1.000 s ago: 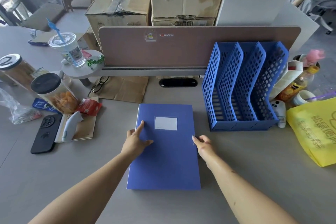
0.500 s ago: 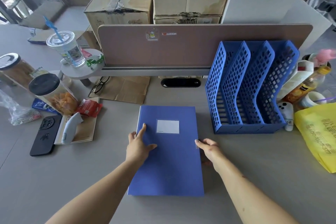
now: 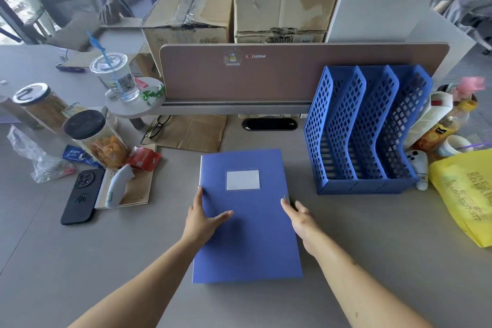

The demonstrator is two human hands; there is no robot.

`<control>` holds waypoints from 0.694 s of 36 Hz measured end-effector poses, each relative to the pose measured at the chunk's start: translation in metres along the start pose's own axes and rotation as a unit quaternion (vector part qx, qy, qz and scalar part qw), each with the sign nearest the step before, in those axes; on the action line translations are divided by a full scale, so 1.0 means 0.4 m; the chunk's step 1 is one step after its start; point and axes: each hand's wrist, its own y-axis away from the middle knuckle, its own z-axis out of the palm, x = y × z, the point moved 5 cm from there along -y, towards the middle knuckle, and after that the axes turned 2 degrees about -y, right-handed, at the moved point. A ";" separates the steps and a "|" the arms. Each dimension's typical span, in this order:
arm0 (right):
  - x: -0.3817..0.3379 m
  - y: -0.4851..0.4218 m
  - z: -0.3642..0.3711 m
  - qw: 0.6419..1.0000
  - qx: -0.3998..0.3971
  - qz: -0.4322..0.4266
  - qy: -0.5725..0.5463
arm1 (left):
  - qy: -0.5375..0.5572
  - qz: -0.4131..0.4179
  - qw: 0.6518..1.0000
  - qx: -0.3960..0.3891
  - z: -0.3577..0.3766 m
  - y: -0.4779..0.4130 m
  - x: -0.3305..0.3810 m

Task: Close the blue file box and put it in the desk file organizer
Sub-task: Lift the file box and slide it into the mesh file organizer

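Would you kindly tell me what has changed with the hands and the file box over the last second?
The left hand slid outward to the left edge of the blue file box, thumb on the cover. The right hand stayed at the right edge. The box remains closed and flat on the desk, and the file organizer is unchanged.

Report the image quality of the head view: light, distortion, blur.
Head view: daylight from the windows at upper left, blown out there; soft shadows only. Wide-angle bending curves the divider panel and splays the blue organizer. The blue file box and both hands, left and right, are sharp; corners smear.
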 end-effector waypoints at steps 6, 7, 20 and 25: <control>-0.101 0.092 -0.006 0.994 -0.027 -0.109 -0.014 | 0.049 0.068 0.996 -0.035 -0.050 -0.002 0.042; -0.121 0.108 -0.016 0.992 -0.024 -0.127 -0.011 | 0.055 0.081 0.994 -0.044 -0.056 -0.002 0.060; -0.372 0.398 -0.207 0.926 -0.020 -0.299 0.230 | 0.050 0.247 0.951 -0.179 0.024 0.003 0.380; -0.413 0.514 -0.279 0.890 0.053 -0.374 0.258 | 0.070 0.261 0.934 -0.235 0.115 0.056 0.517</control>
